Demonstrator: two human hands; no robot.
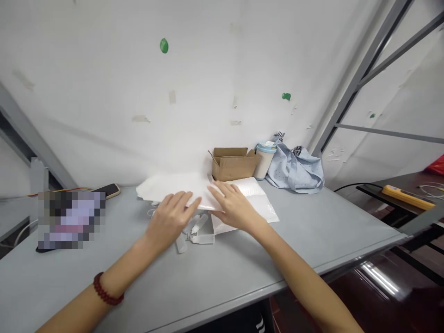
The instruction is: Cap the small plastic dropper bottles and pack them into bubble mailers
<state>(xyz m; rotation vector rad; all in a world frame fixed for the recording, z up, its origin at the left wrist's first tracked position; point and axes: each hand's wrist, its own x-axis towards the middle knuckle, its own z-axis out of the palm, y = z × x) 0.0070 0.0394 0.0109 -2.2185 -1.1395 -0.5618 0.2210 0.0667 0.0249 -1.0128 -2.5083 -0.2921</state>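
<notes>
A thin white plastic bag [173, 185] is spread out at the middle of the desk, slightly raised off it. My left hand [171, 215] is closed at the bag's near edge, its fingertips partly hidden. On the right, my right hand [233, 203] pinches the same edge between thumb and fingers. Several small translucent plastic bottles [203, 239] lie loose below the bag, some covered by it and by my left hand. A second white bag [258, 203], shiny and padded-looking, lies flat beneath and beyond my right hand.
An opened cardboard box [236, 165] stands near the wall. Beside it are a white cup with a blue lid [265, 162] and a crumpled light-blue cloth [294, 171]. A phone [109, 190] and a blurred-out object [72, 219] lie left. The grey desk's front edge [243, 298] runs nearby.
</notes>
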